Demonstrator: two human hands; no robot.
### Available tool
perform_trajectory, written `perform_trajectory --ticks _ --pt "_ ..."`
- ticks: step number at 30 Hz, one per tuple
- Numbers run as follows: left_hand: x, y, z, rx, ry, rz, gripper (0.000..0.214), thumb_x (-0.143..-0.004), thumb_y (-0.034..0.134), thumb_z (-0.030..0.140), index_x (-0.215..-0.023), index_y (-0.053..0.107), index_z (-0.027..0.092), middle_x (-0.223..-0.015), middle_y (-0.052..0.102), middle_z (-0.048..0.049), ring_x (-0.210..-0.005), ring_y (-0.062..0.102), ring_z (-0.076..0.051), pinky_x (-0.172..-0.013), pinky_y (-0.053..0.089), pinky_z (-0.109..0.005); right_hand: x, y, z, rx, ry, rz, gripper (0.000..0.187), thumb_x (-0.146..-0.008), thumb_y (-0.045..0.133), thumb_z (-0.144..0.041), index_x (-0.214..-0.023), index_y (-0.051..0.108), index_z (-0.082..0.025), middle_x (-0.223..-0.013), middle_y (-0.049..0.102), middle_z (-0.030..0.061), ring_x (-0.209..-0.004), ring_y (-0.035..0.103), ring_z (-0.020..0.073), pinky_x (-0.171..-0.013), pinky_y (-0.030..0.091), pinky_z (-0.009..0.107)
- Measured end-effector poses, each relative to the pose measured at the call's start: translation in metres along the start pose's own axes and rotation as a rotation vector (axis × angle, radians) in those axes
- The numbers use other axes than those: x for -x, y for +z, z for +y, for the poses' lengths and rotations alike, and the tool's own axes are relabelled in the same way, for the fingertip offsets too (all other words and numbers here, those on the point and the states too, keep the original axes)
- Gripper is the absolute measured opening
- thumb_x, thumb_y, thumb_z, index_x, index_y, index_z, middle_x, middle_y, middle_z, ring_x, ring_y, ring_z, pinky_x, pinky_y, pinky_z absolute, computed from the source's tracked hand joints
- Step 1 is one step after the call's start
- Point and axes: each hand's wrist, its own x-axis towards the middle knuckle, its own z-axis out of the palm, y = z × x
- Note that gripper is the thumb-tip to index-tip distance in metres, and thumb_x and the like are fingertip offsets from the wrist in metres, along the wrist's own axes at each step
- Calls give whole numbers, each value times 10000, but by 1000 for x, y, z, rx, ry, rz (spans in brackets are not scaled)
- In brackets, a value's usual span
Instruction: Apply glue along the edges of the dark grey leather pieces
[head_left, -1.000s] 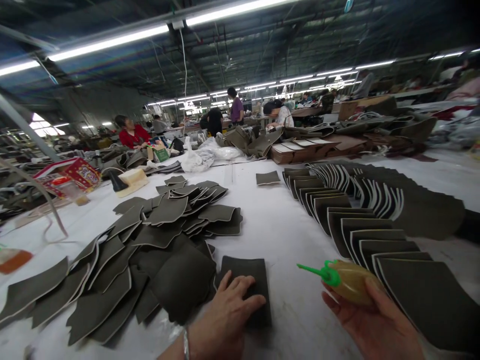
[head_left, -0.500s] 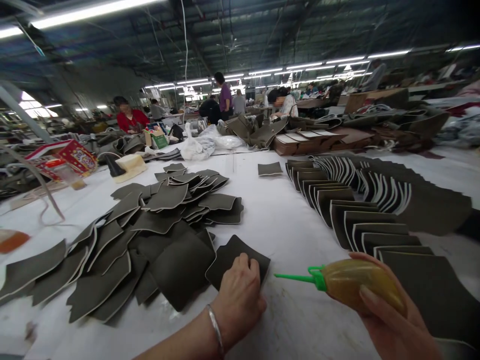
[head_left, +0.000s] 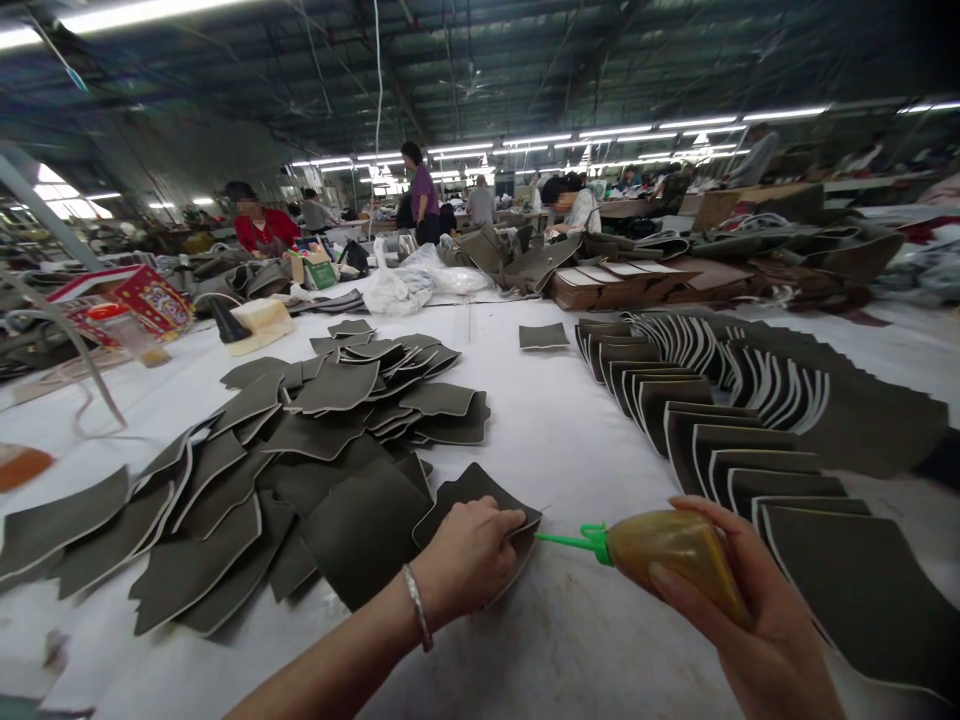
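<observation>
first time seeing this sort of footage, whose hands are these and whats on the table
There is no machine: these are a person's bare hands, seen by a camera worn on that person's head, looking forward and down. The left hand, a bracelet at its wrist, touches a dark piece near its corner. The right hand holds a squeeze bottle, its green nozzle pointing toward that corner. On the white table, a loose heap of similar pieces lies to the left, and an overlapping row to the right.
</observation>
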Motion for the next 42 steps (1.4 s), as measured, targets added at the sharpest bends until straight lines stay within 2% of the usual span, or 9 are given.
perform_trajectory --ticks 3,9,13,20,25,30,34,39,42 --pt "0 3 -2 36 -2 22 386 -820 442 117 -1075 702 244 -885 650 -52 -767 635 -216 -736 481 -317 0 6 -17 67 20 -71 486 -844 690 -561 -1239 548 -316 -1165 606 0 -963 634 213 -903 496 301" --pt "-2 9 -3 78 -1 23 452 -833 435 120 -1175 687 273 -900 646 -50 -781 634 -214 -744 475 -312 -5 14 -30 227 -169 -96 427 -920 615 -532 -1249 519 -279 -1195 618 23 -1008 625 223 -841 496 298" --pt "-2 10 -2 68 -7 7 382 -856 439 146 -1117 695 254 -897 627 -52 -790 634 -212 -752 476 -309 -6 13 -26 281 -263 -145 424 -919 637 -508 -1255 518 -279 -1159 650 17 -954 660 196 -751 521 249" --pt "0 13 -5 62 11 2 366 -891 435 185 -1165 667 258 -926 595 -46 -806 630 -207 -751 483 -306 -3 15 -28 213 -129 -100 418 -914 628 -537 -1227 527 -279 -1131 620 13 -933 627 223 -822 464 327" --pt "0 15 -7 68 31 19 390 -908 438 210 -1234 644 271 -940 592 -44 -800 622 -203 -738 480 -306 -2 13 -28 168 -21 -107 442 -882 655 -573 -1195 537 -284 -1080 612 5 -869 612 218 -775 464 325" --pt "0 17 -9 70 55 41 404 -907 445 218 -1260 633 276 -934 587 -40 -803 617 -203 -726 475 -304 -1 14 -27 159 -33 -60 420 -879 666 -529 -1194 542 -280 -1103 606 8 -889 604 211 -776 465 319" --pt "0 18 -8 63 53 39 402 -904 444 214 -1252 640 266 -928 587 -40 -796 614 -201 -725 474 -303 2 15 -28 99 42 -94 405 -874 665 -538 -1175 545 -296 -1054 604 -12 -851 598 193 -766 463 303" --pt "1 19 -8 56 61 48 398 -911 446 223 -1261 630 273 -943 588 -39 -808 613 -202 -725 470 -305 3 14 -25 114 65 -38 430 -865 664 -559 -1178 540 -290 -1069 575 3 -881 563 207 -793 467 322" --pt "1 18 -9 49 65 49 360 -914 455 223 -1218 645 265 -926 582 -35 -795 608 -193 -716 461 -294 6 13 -25 97 85 -81 436 -868 661 -570 -1184 540 -294 -1076 579 2 -886 572 206 -802 464 331"
